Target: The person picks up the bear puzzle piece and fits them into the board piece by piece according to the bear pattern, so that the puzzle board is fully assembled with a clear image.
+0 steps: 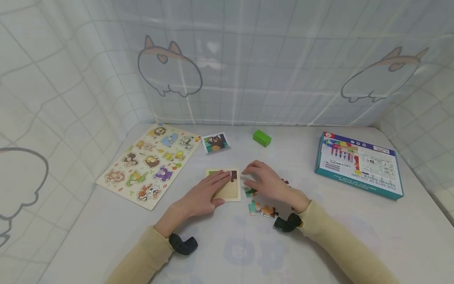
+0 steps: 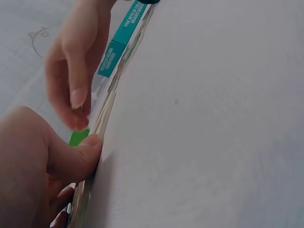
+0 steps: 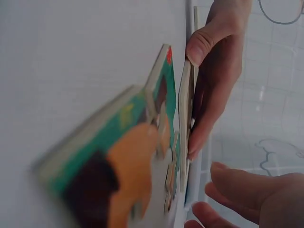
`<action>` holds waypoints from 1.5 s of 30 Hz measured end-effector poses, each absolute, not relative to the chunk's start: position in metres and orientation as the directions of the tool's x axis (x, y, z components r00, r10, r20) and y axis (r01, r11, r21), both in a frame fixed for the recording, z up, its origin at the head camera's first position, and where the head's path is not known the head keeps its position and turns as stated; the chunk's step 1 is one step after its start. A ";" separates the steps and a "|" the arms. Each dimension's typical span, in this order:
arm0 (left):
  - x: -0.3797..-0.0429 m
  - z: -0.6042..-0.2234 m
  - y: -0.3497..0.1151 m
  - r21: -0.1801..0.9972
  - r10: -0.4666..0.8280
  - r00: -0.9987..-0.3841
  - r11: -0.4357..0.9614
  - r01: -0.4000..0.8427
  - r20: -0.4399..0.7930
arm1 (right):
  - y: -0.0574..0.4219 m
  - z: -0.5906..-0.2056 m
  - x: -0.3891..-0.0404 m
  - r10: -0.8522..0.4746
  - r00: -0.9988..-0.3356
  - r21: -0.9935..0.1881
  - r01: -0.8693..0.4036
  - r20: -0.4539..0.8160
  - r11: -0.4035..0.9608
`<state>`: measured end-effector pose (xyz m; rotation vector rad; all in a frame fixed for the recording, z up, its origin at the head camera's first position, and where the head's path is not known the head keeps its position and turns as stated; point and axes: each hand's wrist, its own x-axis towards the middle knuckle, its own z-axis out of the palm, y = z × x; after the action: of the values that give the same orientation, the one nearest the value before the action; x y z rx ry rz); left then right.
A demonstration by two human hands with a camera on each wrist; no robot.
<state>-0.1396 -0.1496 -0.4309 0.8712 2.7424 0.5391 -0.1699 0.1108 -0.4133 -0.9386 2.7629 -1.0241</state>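
My left hand (image 1: 203, 193) rests on a small square wooden puzzle tray (image 1: 229, 192), fingers extended across it and thumb at its near edge. A dark brown puzzle piece (image 1: 233, 176) lies in the tray's far right corner; a strip of green shows at the far left, the rest covered by the hand. Just right of the tray, my right hand (image 1: 267, 182) hovers with bent fingers and thumb apart; nothing shows between them in the right wrist view. Beneath and beside it lie several loose jigsaw pieces (image 1: 268, 211) in green, orange and brown, partly hidden.
Behind the tray lies a bear picture card (image 1: 215, 142), and right of that a green block (image 1: 262, 138). An animal peg board (image 1: 149, 165) is at the left. A beaded-boxes carton (image 1: 359, 165) lies at the right. Patterned sheeting (image 1: 248, 79) rises behind.
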 end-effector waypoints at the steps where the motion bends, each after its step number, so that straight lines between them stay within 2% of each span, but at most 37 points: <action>1: -0.140 -0.431 -0.149 0.405 0.591 -0.802 0.758 0.512 -0.092 | 0.115 -0.413 -0.169 -0.563 -0.812 -0.611 -0.527 0.157 0.590; 10: -0.142 -0.430 -0.149 0.429 0.586 -0.804 0.755 0.496 -0.102 | 0.142 -0.420 -0.164 -0.597 -0.790 -0.637 -0.532 0.137 0.557; 18: -0.140 -0.433 -0.149 0.448 0.570 -0.815 0.759 0.472 -0.107 | 0.141 -0.426 -0.164 -0.631 -0.760 -0.608 -0.576 0.154 0.546; 35: -0.140 -0.435 -0.147 0.403 0.569 -0.819 0.767 0.500 -0.068 | 0.142 -0.429 -0.165 -0.642 -0.742 -0.619 -0.598 0.190 0.508; 45: -0.140 -0.437 -0.147 0.436 0.571 -0.819 0.754 0.491 -0.066 | 0.141 -0.433 -0.165 -0.662 -0.711 -0.590 -0.647 0.238 0.483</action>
<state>-0.1398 -0.1468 -0.4365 0.8431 2.7571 0.6041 -0.1648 0.1406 -0.4329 -1.1861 2.6862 -1.0545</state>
